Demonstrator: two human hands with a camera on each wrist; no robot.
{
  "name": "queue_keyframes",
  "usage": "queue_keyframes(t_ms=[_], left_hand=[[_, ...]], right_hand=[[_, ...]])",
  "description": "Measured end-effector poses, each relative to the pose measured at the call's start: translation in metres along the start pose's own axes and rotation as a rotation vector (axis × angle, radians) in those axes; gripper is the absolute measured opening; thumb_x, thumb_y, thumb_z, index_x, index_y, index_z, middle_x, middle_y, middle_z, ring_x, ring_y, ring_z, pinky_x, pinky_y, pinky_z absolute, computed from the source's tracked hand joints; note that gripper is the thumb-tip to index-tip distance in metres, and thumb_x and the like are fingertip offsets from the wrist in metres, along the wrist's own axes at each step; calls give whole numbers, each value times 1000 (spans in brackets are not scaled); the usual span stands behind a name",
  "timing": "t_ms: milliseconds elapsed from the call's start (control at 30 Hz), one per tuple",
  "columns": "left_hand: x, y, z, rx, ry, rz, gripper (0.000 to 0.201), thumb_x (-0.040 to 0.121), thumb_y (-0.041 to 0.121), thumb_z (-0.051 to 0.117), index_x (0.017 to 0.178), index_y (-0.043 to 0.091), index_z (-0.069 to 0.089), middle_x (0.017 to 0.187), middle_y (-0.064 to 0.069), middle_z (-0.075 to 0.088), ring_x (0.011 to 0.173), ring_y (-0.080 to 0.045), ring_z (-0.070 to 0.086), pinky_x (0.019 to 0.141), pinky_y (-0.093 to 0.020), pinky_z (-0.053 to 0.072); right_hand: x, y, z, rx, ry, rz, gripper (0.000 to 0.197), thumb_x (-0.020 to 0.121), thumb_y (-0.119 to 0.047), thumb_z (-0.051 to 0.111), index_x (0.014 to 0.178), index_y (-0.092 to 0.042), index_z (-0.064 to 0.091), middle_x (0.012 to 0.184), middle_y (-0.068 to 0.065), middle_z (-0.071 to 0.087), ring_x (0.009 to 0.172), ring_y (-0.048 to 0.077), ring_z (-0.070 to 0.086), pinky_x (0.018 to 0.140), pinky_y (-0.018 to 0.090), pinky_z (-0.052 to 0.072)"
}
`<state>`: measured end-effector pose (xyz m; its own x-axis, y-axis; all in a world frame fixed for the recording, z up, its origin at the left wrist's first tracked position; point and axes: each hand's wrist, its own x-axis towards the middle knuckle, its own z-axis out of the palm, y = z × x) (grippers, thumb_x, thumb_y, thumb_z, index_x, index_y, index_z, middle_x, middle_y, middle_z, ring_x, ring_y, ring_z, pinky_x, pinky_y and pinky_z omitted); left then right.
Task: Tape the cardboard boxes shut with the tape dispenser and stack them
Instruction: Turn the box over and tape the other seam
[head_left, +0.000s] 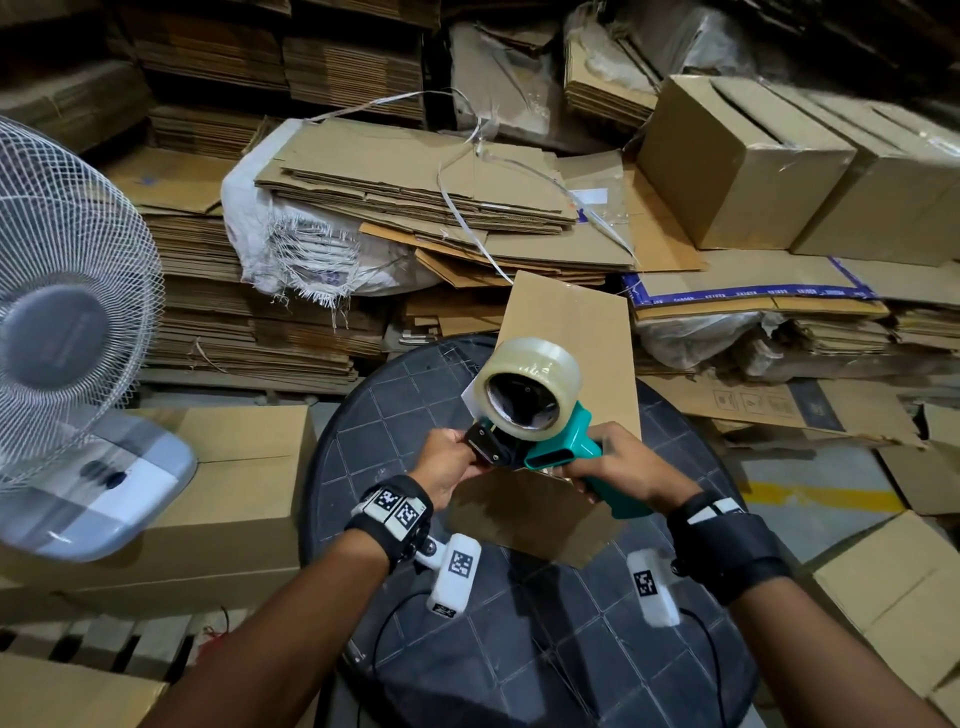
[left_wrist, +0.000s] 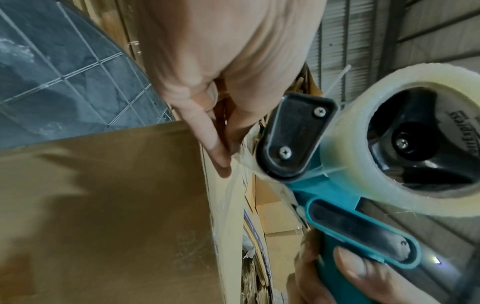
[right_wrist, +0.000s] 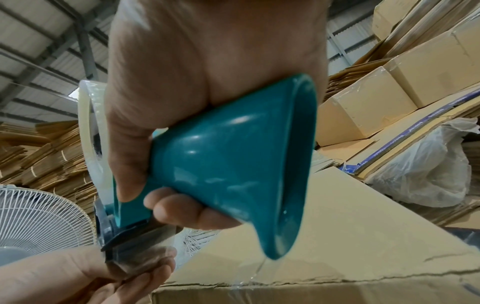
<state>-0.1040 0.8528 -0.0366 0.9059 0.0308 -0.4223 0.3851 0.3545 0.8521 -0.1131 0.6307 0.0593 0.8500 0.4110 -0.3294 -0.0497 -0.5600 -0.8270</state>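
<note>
Your right hand (head_left: 621, 470) is wrapped around the teal handle of the tape dispenser (head_left: 558, 447), which hangs just above the near edge of the cardboard box (head_left: 569, 332) on the round black bench (head_left: 395, 415). Your left hand (head_left: 449, 467) pinches the loose end of clear tape (left_wrist: 240, 164) at the dispenser's black front, fingertips (left_wrist: 221, 162) closed on the strip beside the box corner. A white fan (head_left: 67, 291) stands to your left, and flattened cardboard stacks (head_left: 415, 197) lie behind.
</note>
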Motion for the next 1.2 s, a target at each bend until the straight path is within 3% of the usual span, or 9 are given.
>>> queue_keyframes(t_ms=[133,333,433,533,633,700,867,1033,1200], left_hand=[[-2,3,-4,18,-16,-21,16,94,-7,60,108,-14,63,98,-20,72,84,-21,72,64,-25,60],[1,15,-8,-33,68,-54,28,93,-17,53,121,-15,54,116,-31,65,106,-38,67,66,-36,63],[1,18,-12,51,6,-30,27,91,-20,52,115,-13,62,110,-28,68,102,-34,68,74,-34,62],[2,16,-14,331,-28,90,14,87,-16,63,95,-9,72,88,-18,73,79,-21,69,71,-29,62],[5,18,-19,546,-25,228,2,81,-6,76,81,-6,74,88,-23,74,77,-23,68,79,-51,61],[5,23,-22,641,-52,239,8,80,0,79,86,-4,74,87,-19,75,79,-24,73,76,-51,61],[-1,33,-26,513,-221,102,15,93,-10,58,102,-7,70,98,-23,74,88,-34,74,70,-34,63],[1,30,-24,267,-119,10,58,95,-11,49,51,16,76,65,-3,73,62,-12,71,75,-33,60],[8,28,-31,306,-93,29,38,92,-17,53,68,5,71,65,-3,72,69,-17,70,79,-36,60]], right_hand=[[0,0,-2,-7,-15,-18,3,88,-1,68,91,-1,69,73,13,66,65,28,59,54,26,52],[8,9,-1,-22,16,-41,5,86,-3,72,90,-3,70,73,9,69,64,24,62,55,30,54],[10,7,-2,-22,15,-55,11,77,-16,74,85,-10,70,71,4,69,62,20,63,55,31,53],[13,7,-4,-54,11,-73,13,77,-16,75,85,-7,70,72,12,69,63,24,64,56,33,54],[16,8,-6,-85,-3,-92,8,83,-7,74,87,-1,70,74,17,70,62,25,64,58,34,55],[16,6,-4,-52,-7,-94,17,76,-14,75,86,-1,69,69,14,67,58,21,61,53,30,51],[18,6,-6,-45,-21,-89,24,71,-19,71,86,-1,69,68,10,68,58,18,62,53,26,50],[22,7,-7,-52,-38,-98,7,84,-3,73,89,-1,69,71,10,69,60,18,63,55,28,51],[26,10,-1,-31,-40,-71,4,82,-5,71,86,-3,69,67,7,68,57,17,62,54,28,52]])
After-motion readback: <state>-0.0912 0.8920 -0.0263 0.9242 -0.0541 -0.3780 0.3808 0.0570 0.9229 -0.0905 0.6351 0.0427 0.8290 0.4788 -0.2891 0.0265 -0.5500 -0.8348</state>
